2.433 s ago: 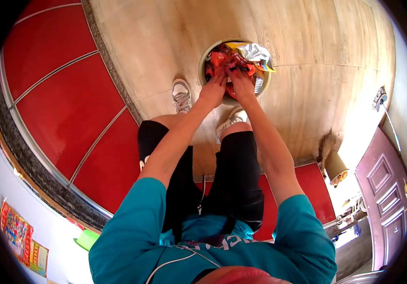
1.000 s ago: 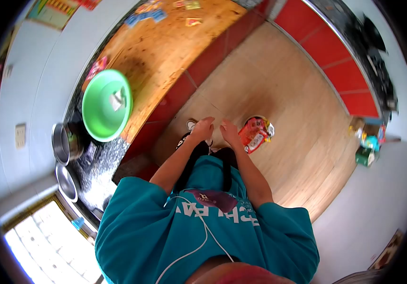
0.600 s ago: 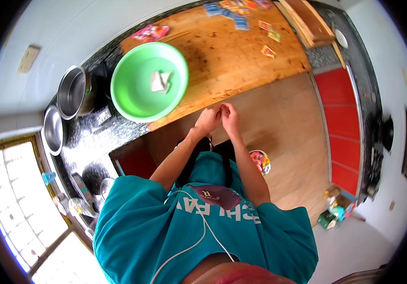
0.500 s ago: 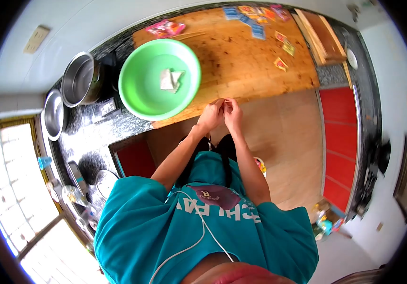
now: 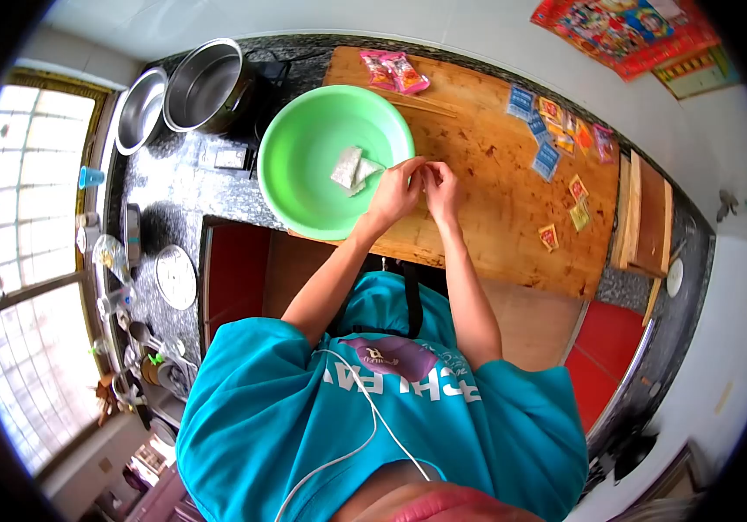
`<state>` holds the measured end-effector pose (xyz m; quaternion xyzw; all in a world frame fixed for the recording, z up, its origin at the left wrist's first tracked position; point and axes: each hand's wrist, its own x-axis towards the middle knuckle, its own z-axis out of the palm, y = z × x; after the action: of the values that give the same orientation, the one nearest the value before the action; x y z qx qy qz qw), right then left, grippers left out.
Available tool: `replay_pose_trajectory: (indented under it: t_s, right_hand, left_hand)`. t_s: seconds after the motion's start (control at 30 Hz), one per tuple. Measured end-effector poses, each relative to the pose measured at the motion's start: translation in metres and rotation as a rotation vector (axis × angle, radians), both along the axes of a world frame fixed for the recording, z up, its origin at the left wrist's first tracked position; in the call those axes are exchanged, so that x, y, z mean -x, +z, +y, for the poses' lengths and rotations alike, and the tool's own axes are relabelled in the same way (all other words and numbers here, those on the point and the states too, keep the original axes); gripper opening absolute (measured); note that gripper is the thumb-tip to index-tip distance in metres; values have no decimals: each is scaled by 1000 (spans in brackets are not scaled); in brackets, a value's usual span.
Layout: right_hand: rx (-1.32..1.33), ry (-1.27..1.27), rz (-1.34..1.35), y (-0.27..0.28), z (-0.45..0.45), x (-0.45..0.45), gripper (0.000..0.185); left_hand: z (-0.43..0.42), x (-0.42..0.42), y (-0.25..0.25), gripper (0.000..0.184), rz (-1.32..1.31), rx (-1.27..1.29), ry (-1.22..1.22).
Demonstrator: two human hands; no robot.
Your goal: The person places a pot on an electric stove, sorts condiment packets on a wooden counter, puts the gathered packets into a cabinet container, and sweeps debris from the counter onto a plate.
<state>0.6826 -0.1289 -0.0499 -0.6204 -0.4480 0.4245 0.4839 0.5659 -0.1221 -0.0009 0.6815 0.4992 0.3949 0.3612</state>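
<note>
Fingers of both hands curl inward and meet, or nearly meet, just off the 3 o'clock rim of a green basin; how tightly they are closed, and whether anything sits between them, cannot be told from above. The left hand overlaps the basin's edge in view, contact unclear, while the right hand hangs over the wooden table. Bare forearms reach in from teal sleeves, the left from 7 o'clock, the right from between 5 and 6. From the hands, white packets lie inside the basin at 9 o'clock, pink packets at 12, blue packets past 2, a metal pot near 10.
</note>
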Motion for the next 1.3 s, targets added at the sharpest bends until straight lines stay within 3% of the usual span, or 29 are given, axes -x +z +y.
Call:
replay_pose_trajectory:
  t_s: [0.2, 0.27, 0.37, 0.47, 0.57, 0.63, 0.7, 0.77, 0.87, 0.93, 1.0, 1.03, 1.1, 1.13, 1.23, 1.3]
  right_hand:
    - [35, 76, -7, 3, 47, -10, 13]
    - [51, 77, -14, -3, 67, -11, 14]
    - [102, 65, -235, -5, 113, -10, 18]
    - [-30, 69, -432, -7, 155, -2, 17]
    - [-215, 62, -459, -31, 196, 3, 18]
    - [-100, 125, -454, -45, 219, 3, 25]
    - [-161, 45, -667, -52, 232, 8, 32]
    - [-132, 66, -681, -59, 243, 10, 35]
    - [-101, 79, -700, -75, 263, 12, 39]
    - [-80, 81, -707, -83, 265, 12, 38]
    - [102, 155, -530, -85, 266, 11, 32]
    - [105, 154, -530, -81, 264, 12, 32]
    - [128, 37, -194, -77, 258, 11, 25]
    - [131, 24, -192, -76, 255, 8, 25]
    - [-68, -63, -206, -78, 244, -1, 23]
    - [-136, -97, 39, -75, 236, -9, 25]
  left_hand:
    - [36, -5, 1, 25, -60, 87, 87]
    - [57, -2, -1, 26, 11, -35, 132]
    - [99, 7, -10, 28, 69, -86, 228]
    - [149, 14, -18, 31, 177, -36, 312]
    - [194, 22, -35, 29, 209, 17, 338]
    - [230, 27, -50, 28, 206, 40, 352]
    - [254, 36, -71, 31, 251, 140, 476]
    - [271, 46, -89, 34, 330, 203, 488]
    - [288, 56, -82, 36, 476, 563, 372]
    - [292, 58, -83, 35, 478, 592, 388]
    - [294, 61, -90, 33, 476, 615, 408]
    - [295, 62, -101, 33, 481, 590, 379]
    - [298, 62, -109, 33, 490, 556, 336]
    - [296, 62, -106, 33, 452, 574, 312]
    - [286, 51, -84, 31, 400, 544, 282]
    - [274, 44, -62, 29, 383, 490, 287]
